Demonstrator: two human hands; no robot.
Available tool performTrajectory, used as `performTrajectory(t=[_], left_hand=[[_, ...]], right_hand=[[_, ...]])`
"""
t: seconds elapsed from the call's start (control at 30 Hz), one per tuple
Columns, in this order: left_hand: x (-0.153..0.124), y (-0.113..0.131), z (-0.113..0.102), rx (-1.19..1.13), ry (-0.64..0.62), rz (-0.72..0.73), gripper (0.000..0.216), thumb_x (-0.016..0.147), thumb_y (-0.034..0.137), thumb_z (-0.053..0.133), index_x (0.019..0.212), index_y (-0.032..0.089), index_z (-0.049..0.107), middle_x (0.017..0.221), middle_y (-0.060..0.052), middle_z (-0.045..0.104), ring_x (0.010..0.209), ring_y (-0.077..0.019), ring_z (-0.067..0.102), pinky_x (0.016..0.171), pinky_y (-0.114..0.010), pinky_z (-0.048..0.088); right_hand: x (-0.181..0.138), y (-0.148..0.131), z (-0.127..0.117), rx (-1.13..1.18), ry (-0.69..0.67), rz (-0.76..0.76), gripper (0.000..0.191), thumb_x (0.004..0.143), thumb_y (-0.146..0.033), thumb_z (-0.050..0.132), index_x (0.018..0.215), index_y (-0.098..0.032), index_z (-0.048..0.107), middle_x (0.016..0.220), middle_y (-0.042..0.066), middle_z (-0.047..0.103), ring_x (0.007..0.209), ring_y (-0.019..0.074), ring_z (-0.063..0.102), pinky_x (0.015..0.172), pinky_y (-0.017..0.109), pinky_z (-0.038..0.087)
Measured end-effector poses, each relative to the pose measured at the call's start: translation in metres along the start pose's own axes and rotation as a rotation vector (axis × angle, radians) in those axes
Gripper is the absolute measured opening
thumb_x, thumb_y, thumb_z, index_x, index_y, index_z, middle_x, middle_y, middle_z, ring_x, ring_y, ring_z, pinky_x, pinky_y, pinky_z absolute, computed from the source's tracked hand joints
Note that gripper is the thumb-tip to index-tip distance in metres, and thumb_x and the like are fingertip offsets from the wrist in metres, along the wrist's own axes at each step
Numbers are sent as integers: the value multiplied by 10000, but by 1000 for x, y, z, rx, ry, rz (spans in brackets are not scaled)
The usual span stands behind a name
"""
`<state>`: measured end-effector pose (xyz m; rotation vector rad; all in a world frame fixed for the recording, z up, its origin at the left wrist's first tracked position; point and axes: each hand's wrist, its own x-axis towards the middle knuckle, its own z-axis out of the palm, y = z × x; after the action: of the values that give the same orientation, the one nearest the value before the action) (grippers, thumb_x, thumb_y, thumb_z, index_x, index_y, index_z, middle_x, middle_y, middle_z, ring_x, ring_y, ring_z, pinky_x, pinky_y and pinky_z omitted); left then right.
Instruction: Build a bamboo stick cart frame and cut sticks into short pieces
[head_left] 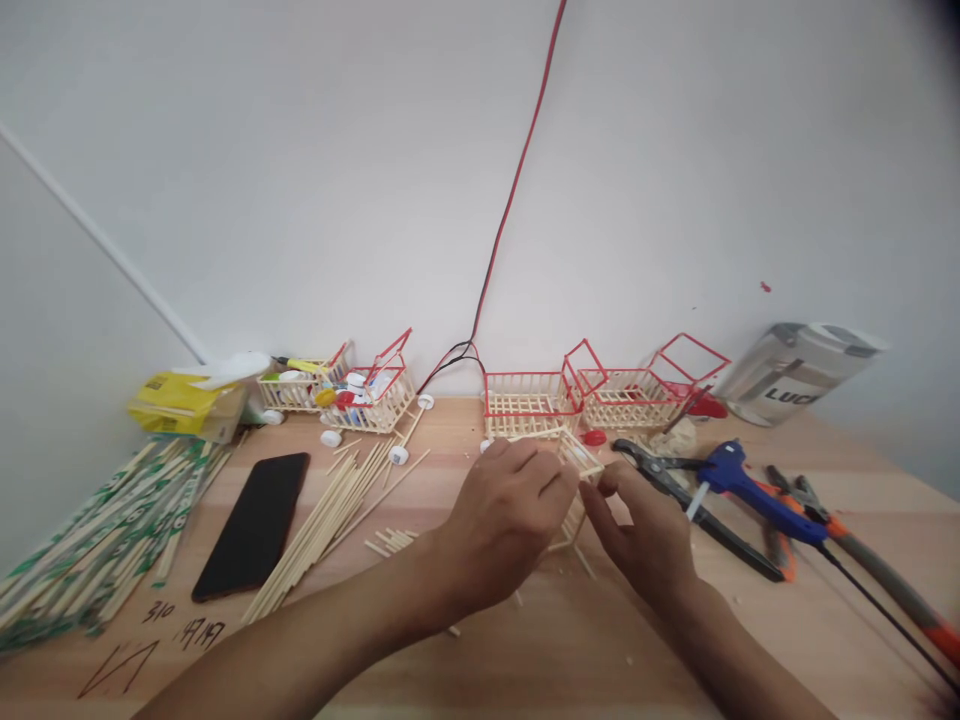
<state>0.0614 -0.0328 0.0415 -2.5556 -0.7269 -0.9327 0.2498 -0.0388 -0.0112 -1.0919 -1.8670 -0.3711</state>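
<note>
A small frame of pale wooden sticks stands between my hands, partly hidden behind the fingers. My left hand is closed over its left and near side, fingers curled round the sticks. At its right corner, my right hand pinches the frame with thumb and fingertips. Thin stick legs show below the hands, by the tabletop. Just behind are two finished stick carts, the nearer a red-trimmed cart and, to its right, another cart with a red handle. Short cut sticks lie left of my left wrist.
Long bare sticks, a black phone and green-wrapped chopsticks lie to the left. Two filled carts stand behind them. On the right are a blue glue gun, black-handled cutters, orange-handled pliers and a clear container.
</note>
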Motion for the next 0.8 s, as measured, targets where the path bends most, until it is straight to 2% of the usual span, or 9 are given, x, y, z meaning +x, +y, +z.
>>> performTrajectory(t=[0.8], left_hand=[[0,5,-6,8,7,54,121,906,124,461,875,127,578,778,-30,542,756,-188,457,649,-341,337]], right_hand=[[-4,-5,0,8,19,4,203,887,-184,517,707,-215,427,612,-38,491,535,100,485,544,222,376]])
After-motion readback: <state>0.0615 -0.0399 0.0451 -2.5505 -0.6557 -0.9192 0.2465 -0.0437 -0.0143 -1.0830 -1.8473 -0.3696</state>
